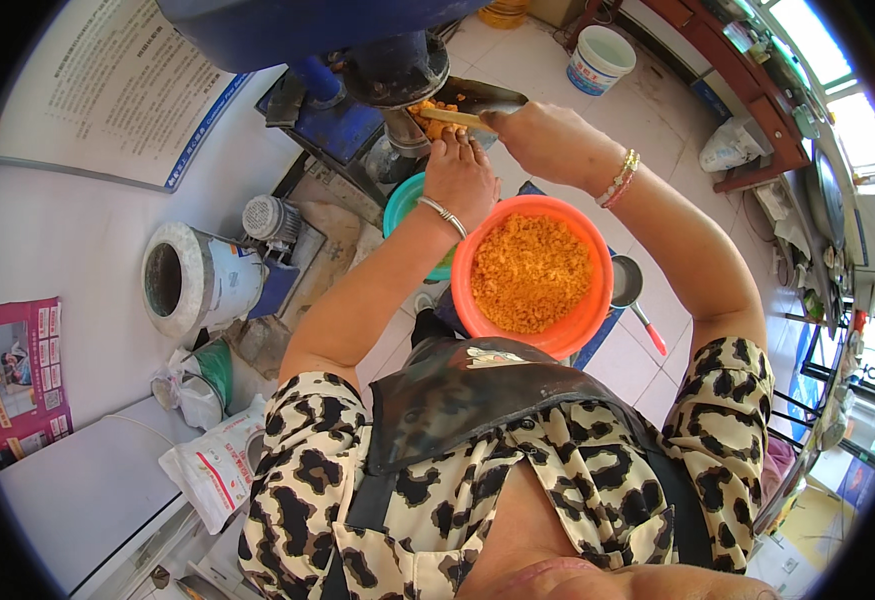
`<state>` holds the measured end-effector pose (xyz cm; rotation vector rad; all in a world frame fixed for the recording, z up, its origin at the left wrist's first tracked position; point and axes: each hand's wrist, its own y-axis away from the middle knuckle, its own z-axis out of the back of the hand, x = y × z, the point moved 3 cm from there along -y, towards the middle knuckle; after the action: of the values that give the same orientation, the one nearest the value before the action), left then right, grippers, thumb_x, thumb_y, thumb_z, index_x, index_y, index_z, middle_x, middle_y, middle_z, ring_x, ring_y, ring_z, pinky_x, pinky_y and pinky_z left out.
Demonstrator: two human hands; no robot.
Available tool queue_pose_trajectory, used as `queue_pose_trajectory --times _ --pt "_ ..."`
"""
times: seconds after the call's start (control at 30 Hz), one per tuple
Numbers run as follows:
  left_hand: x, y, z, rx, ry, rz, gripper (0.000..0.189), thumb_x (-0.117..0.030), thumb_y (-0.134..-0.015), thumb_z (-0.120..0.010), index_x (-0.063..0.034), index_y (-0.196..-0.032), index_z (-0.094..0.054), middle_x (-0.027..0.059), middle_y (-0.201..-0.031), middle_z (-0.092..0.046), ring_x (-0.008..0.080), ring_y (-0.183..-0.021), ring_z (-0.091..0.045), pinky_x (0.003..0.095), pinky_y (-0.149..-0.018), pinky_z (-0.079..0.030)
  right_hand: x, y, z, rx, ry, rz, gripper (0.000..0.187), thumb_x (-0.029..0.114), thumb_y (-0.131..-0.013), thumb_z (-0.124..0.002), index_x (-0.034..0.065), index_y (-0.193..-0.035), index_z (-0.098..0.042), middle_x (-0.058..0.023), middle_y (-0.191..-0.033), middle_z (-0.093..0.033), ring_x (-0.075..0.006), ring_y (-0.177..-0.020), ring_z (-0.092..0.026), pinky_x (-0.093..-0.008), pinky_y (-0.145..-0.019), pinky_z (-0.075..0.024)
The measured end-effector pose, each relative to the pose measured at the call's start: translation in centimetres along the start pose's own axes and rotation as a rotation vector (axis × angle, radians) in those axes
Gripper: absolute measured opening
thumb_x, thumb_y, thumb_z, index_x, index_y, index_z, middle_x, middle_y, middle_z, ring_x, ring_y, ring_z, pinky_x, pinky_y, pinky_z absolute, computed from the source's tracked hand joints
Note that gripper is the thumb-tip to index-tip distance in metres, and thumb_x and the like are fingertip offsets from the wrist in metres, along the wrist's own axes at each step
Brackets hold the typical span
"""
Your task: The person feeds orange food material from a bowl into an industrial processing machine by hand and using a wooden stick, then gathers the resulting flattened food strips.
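My right hand [557, 146] grips a wooden stick [452, 118], whose far end lies over orange crumbly material in the metal feed tray [482, 91] of a blue machine [332, 30]. Beside it, my left hand [461, 176] reaches to the near edge of the tray, its stained fingertips at the crumbs. Whether those fingers hold anything is not clear. Below both hands, close to my apron, stands an orange plastic basin [461, 281] with orange crumbs [531, 274] in it. A teal basin [401, 214] is partly hidden under my left forearm.
A saucepan or ladle with a red-tipped handle [626, 281] lies right of the basin. A white bucket [601, 60] stands on the tiled floor. On the left are an electric motor [271, 219] and a white drum-shaped container [201, 277]. A cluttered counter [771, 112] runs along the right.
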<state>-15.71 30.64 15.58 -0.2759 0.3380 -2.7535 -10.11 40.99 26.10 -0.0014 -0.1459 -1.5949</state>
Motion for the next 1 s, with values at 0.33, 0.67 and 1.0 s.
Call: queue_pose_trajectory --times 0.33,0.67,1.0 --pt "0.0 -0.2 0.1 0.051 -0.013 0.006 0.063 -0.043 -0.084 -0.058 0.0095 -0.120 -0.055 0.0236 -0.120 -0.059 0.0308 -0.118 -0.051 0.0413 -0.093 -0.035 0.7 -0.5 -0.3 0.027 -0.032 -0.068 0.030 0.005 -0.082 -0.050 -0.0012 -0.111 -0.057 -0.0206 -0.082 -0.067 -0.0370 -0.078 -0.067 -0.0444 -0.064 -0.0552" --pt "-0.3 -0.7 0.4 0.037 -0.008 0.014 0.063 -0.043 -0.083 -0.061 0.0084 -0.119 -0.056 0.0232 -0.119 -0.060 0.0332 -0.117 -0.050 0.0417 -0.095 -0.036 -0.8 -0.7 -1.9 -0.101 -0.026 -0.052 0.041 0.008 -0.085 -0.051 0.0067 -0.126 -0.054 -0.0198 -0.073 -0.065 -0.0359 -0.067 -0.066 -0.0437 -0.058 -0.0532" --pt "0.0 0.0 0.4 0.014 0.043 0.016 0.064 -0.042 -0.081 -0.064 0.0095 -0.117 -0.055 0.0249 -0.122 -0.058 0.0375 -0.122 -0.047 0.0433 -0.098 -0.035 -1.6 0.5 -2.8 -0.063 -0.249 -0.281 0.027 0.010 -0.087 -0.048 0.0030 -0.111 -0.058 -0.0230 -0.090 -0.065 -0.0404 -0.084 -0.064 -0.0474 -0.072 -0.0518"
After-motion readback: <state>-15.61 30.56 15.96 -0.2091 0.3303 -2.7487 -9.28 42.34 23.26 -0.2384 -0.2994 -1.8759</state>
